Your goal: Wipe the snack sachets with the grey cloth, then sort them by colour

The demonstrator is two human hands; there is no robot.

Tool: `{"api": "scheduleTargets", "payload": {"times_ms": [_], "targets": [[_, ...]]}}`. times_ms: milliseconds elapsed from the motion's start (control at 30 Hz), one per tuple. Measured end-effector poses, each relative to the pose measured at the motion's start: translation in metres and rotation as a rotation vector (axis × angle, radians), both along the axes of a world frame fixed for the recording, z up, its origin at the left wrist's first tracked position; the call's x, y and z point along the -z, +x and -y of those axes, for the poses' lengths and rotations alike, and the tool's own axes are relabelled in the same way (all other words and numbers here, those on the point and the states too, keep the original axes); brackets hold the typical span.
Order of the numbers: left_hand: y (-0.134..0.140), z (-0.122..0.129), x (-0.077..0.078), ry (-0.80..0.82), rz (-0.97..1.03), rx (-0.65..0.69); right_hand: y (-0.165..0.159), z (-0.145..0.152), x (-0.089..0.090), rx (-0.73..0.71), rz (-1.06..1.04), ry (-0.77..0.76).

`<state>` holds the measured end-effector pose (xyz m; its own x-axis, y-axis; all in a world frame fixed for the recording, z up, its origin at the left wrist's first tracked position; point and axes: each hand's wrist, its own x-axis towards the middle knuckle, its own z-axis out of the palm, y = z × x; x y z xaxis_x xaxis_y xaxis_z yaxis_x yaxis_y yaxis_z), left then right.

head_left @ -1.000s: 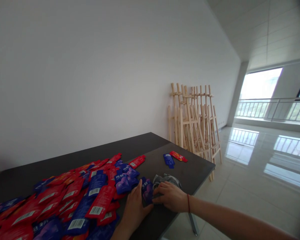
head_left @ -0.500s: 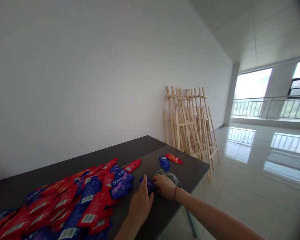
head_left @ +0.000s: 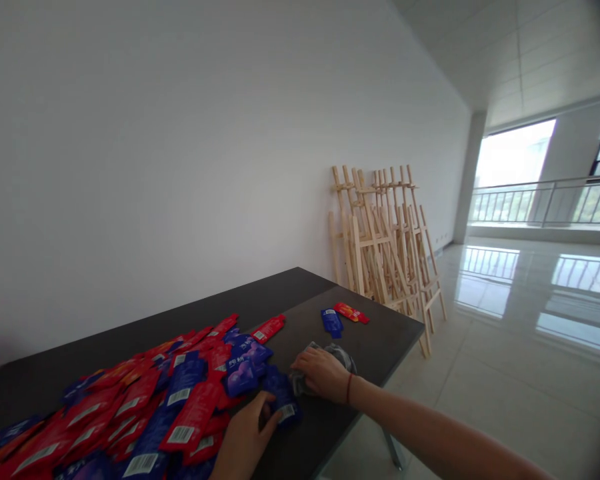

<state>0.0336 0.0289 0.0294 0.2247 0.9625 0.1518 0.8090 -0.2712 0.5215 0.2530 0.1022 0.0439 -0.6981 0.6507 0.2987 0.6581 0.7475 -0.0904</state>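
My left hand has its thumb and forefinger curled at the left edge of a blue pouch, its barcode side up, low over the dark table. My right hand, with a red band on the wrist, presses on a crumpled grey cloth just right of that pouch. Its fingers are bent over the cloth and partly hide it. Left of my hands lies a big heap of red pouches and blue pouches.
Beyond my right hand lie one blue pouch and one red pouch. A single red pouch sits at the heap's far edge. Wooden easels lean against the white wall past the table. Shiny tiled floor stretches to the right.
My left hand has moved left and toward me with the blue pouch, which now shows its barcode side. The right hand and cloth have shifted slightly left.
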Motion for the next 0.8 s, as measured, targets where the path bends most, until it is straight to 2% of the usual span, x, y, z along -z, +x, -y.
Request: {"api": "scheduleTargets", "payload": {"times_ms": [67, 200, 233, 367, 500, 567, 667, 800], "targets": [[0.002, 0.001, 0.004, -0.003, -0.031, 0.009, -0.002, 0.006, -0.005, -0.022, -0.030, -0.003], [0.005, 0.007, 0.007, 0.170, -0.112, 0.114, -0.007, 0.013, -0.003, -0.329, 0.089, 0.016], [0.005, 0.008, 0.007, 0.198, -0.133, 0.144, -0.008, 0.012, -0.001, -0.361, 0.111, 0.025], [0.004, 0.010, 0.009, 0.220, -0.237, 0.173, -0.019, -0.004, 0.006, -0.253, 0.136, 0.038], [0.005, 0.009, 0.009, 0.237, -0.281, 0.176, -0.051, -0.028, 0.004, -0.059, 0.176, 0.043], [0.005, 0.010, 0.008, 0.228, -0.287, 0.182, -0.064, -0.034, 0.004, -0.006, 0.180, 0.049], [0.005, 0.012, 0.006, 0.214, -0.285, 0.177, -0.068, -0.032, 0.006, -0.021, 0.185, 0.066], [0.006, 0.013, 0.002, 0.199, -0.287, 0.161, -0.050, -0.009, 0.011, -0.171, 0.177, 0.118]]}}
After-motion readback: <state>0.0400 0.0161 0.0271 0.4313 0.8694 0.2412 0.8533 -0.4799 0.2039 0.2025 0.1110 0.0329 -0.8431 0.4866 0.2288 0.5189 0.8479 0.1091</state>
